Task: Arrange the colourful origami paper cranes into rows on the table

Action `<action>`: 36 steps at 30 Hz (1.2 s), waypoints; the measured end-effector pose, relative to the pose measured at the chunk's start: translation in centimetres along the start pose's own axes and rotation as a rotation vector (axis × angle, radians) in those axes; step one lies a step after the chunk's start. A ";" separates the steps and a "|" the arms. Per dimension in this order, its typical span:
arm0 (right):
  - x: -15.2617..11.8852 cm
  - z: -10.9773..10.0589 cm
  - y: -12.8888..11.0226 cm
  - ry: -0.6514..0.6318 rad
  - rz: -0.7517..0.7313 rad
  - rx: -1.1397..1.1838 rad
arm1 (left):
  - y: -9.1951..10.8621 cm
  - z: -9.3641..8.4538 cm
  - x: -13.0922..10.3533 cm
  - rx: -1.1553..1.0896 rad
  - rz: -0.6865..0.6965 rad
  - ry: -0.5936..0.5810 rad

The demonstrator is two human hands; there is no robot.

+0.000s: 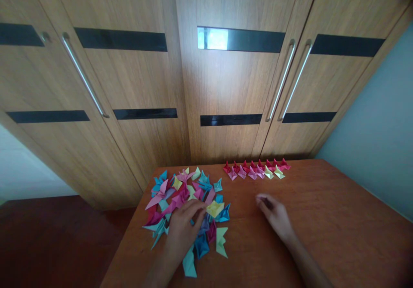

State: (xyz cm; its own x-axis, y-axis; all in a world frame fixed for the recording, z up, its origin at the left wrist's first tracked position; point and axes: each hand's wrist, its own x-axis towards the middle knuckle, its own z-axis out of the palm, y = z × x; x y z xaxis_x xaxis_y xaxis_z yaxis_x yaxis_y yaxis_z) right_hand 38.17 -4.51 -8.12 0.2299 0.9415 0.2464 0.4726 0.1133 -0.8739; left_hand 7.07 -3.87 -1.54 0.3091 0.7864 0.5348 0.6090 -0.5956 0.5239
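Indoors — brown table (322,223), paper figures (179,198), wardrobe (226,81)

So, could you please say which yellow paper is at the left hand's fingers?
The yellow paper at right in the pile; the other yellow ones lie clear of those fingers.

No writing, brand, number or sign can be read on the folded papers (179,199). The wardrobe doors (226,83) show none either.
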 end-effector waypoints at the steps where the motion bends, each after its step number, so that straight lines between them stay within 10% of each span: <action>1: -0.6 0.9 -1.2 -0.070 -0.015 0.037 | 0.2 0.3 -0.1 -0.009 0.005 -0.003; 6: -3.4 4.1 -6.1 -0.310 -0.108 0.070 | 1.0 1.4 -0.4 -0.044 0.049 -0.061; 15: -3.6 3.9 -6.9 -0.237 -0.256 -0.070 | 1.1 2.4 -0.9 -0.025 0.062 -0.123; 27: 6.5 -11.1 3.8 0.480 0.117 -0.516 | 1.3 1.8 -0.7 0.009 0.020 -0.157; 36: 9.2 -13.1 10.4 0.185 0.520 -0.862 | 1.2 1.7 -0.9 0.028 0.022 -0.168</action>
State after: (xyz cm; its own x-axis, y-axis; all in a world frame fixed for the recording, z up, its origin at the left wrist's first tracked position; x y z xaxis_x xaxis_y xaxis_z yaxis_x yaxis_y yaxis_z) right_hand 56.33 1.22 -9.43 0.6744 0.7368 0.0473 0.7110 -0.6309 -0.3105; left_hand 8.83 -5.01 -2.50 0.4388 0.7910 0.4264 0.6199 -0.6100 0.4935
